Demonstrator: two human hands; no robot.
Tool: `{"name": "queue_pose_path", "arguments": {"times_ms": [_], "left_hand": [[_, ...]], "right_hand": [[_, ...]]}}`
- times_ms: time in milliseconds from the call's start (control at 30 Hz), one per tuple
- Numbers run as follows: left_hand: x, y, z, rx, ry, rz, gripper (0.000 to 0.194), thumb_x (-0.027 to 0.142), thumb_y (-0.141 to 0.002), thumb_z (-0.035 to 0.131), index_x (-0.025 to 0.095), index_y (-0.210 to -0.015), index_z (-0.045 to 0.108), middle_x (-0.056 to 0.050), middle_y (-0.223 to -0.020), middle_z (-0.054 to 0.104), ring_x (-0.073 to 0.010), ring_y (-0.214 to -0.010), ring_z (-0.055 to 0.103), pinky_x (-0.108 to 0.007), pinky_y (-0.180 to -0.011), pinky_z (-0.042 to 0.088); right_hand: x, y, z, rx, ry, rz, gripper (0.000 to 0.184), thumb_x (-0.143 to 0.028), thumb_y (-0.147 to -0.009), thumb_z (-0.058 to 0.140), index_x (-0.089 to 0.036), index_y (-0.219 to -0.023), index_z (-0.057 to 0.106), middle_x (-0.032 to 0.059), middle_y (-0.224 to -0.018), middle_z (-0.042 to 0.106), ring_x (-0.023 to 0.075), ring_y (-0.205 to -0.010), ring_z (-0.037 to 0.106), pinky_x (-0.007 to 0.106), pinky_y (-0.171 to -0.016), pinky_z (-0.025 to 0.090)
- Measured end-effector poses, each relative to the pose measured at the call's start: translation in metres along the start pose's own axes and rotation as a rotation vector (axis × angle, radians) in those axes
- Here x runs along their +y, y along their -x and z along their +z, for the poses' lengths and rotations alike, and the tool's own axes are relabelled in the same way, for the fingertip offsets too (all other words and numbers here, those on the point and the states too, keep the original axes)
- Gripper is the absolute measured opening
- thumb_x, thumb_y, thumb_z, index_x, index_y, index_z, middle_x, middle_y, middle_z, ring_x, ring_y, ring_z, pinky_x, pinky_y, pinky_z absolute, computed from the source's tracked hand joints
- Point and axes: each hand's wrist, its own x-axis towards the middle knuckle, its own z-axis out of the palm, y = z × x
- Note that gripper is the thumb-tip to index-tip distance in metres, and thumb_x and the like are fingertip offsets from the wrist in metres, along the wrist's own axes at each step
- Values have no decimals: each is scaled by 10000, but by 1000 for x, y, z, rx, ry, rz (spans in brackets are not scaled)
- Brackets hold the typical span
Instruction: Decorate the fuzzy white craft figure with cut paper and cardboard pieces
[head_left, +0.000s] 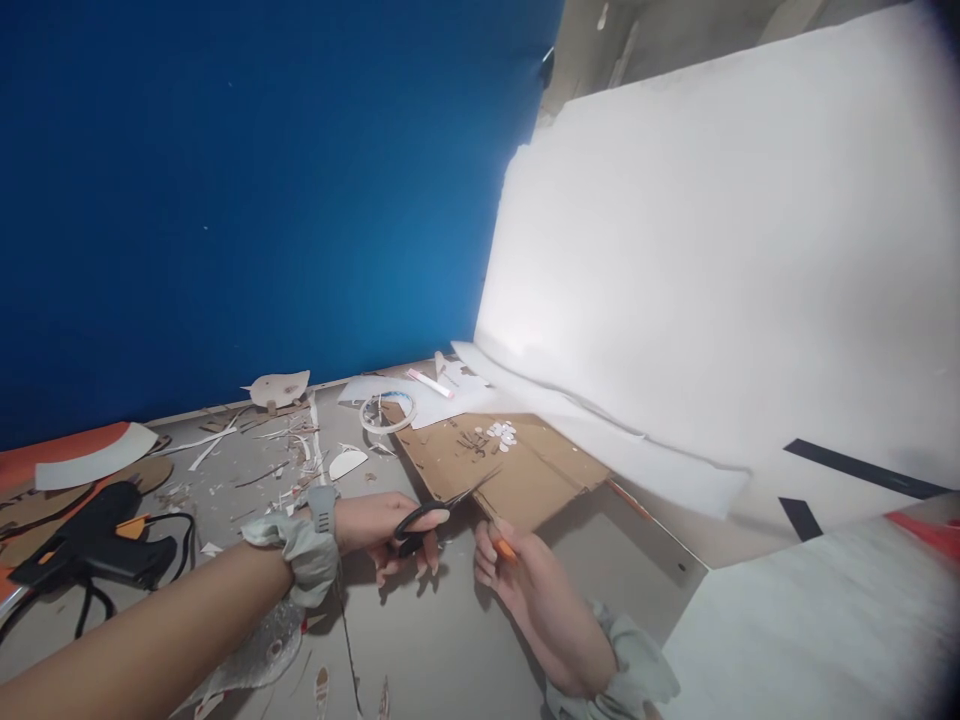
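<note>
My left hand [405, 535] grips black-handled scissors [414, 520], fingers through the loops. The blades reach right over the near edge of a brown cardboard sheet [540, 490]. My right hand [517, 570] is closed at that same near edge, with a slim orange item [504, 547] between thumb and fingers. Its kind is partly hidden by the hand. On the cardboard lie a cluster of small white discs [502, 434] and several small dark strips [472, 442].
A black glue gun [112, 540] with its cable lies at left among paper scraps [292, 450]. Behind the cardboard are a clear tape roll [387, 411] and a pink-and-white marker [430, 383]. A blue panel [262, 200] and a white board [712, 250] stand behind.
</note>
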Motion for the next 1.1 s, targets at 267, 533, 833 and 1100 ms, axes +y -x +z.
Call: {"name": "queue_pose_path", "arguments": {"times_ms": [267,533,833,1100], "left_hand": [[7,2,3,18,-35,-6,750,857,-492,494,136,-645,637,21,-445,482,-108,-363,422,-254,-367,387],[8,6,4,11,-41,56,604,751,-681,459,173,-526,534,56,-360,357,-85,-322,293,-248,-367,255],[3,4,2,-20,-4,83,595,758,-672,460,186,-556,579,56,-383,359,-81,-322,253,-250,-365,198],[4,5,-3,-110,45,28,641,772,-600,536,150,-702,652,-14,-612,548,-116,-457,437,-275,-439,383]], "right_hand": [[-1,-2,1,-25,42,-5,297,-351,-893,455,-186,-646,440,-8,-693,371,148,-659,322,282,-644,316],[0,-1,1,-32,26,-4,314,-347,-898,441,-186,-629,436,-7,-687,371,146,-651,322,279,-640,307],[1,-1,1,-32,47,-23,322,-342,-913,409,-183,-636,458,-3,-684,379,152,-661,329,282,-645,309],[2,-2,1,-42,72,-40,324,-349,-907,417,-184,-632,458,-4,-676,375,151,-654,332,282,-647,312]]}}
